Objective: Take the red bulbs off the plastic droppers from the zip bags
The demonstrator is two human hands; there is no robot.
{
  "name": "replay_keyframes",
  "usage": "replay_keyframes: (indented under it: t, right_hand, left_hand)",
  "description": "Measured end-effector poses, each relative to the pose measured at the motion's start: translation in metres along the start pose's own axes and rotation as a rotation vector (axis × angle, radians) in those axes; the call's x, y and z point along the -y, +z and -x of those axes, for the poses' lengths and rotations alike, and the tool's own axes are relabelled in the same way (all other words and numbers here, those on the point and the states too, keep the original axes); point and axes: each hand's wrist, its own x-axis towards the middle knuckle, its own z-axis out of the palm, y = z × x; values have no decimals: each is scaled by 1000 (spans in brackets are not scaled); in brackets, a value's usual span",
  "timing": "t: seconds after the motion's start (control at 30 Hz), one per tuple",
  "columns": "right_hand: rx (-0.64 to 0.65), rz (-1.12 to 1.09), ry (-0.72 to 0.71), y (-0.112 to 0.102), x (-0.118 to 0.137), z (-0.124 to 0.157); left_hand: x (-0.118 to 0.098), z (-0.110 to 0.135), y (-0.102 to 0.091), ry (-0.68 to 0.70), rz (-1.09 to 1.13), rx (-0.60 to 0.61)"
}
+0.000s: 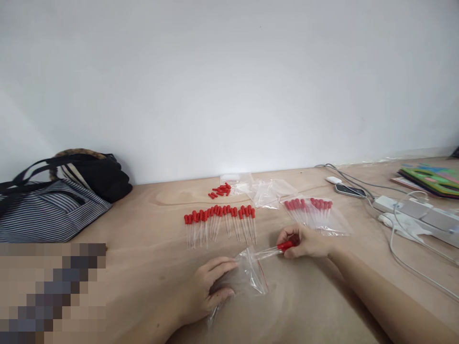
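My right hand (pixel 304 241) pinches the red bulb of a clear glass dropper (pixel 276 249), whose tip points left into the mouth of a small clear zip bag (pixel 251 274). My left hand (pixel 208 289) holds that bag at its opening, thumb and fingers closed on the plastic. Just beyond, a row of several red-capped droppers (pixel 220 222) lies on the wooden table (pixel 143 224). To the right lies a filled bag of droppers (pixel 315 215). Loose red caps (pixel 220 190) sit farther back, next to empty clear bags (pixel 267 191).
A striped bag (pixel 46 210) and a black bag (pixel 100 174) rest at the left against the white wall. At the right are a phone (pixel 349 190), a white power strip (pixel 416 212) with cables, and colourful books (pixel 432 179). A blurred patch covers the lower left corner.
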Motion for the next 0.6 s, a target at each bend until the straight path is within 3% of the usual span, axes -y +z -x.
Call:
replay_keyframes:
  t: [0.1,0.23,0.33,0.43,0.6]
  right_hand:
    - [-22,-103,76,-13,-4,-4]
    - [-177,-186,138,-25,-5,-15]
    - [-267,-101,226,-31,0,-30]
    - [-337,11,274,-31,6,-51]
    - [-497,216,304,-17,10,-87]
  left_hand:
    - [0,2,-2,-34,-4,-51]
    - [-9,2,-10,-186,44,-89]
    - [-17,-1,-14,-317,80,-128]
    - [-20,-1,-15,-448,84,-74]
    - [-19,2,-16,-429,160,-34]
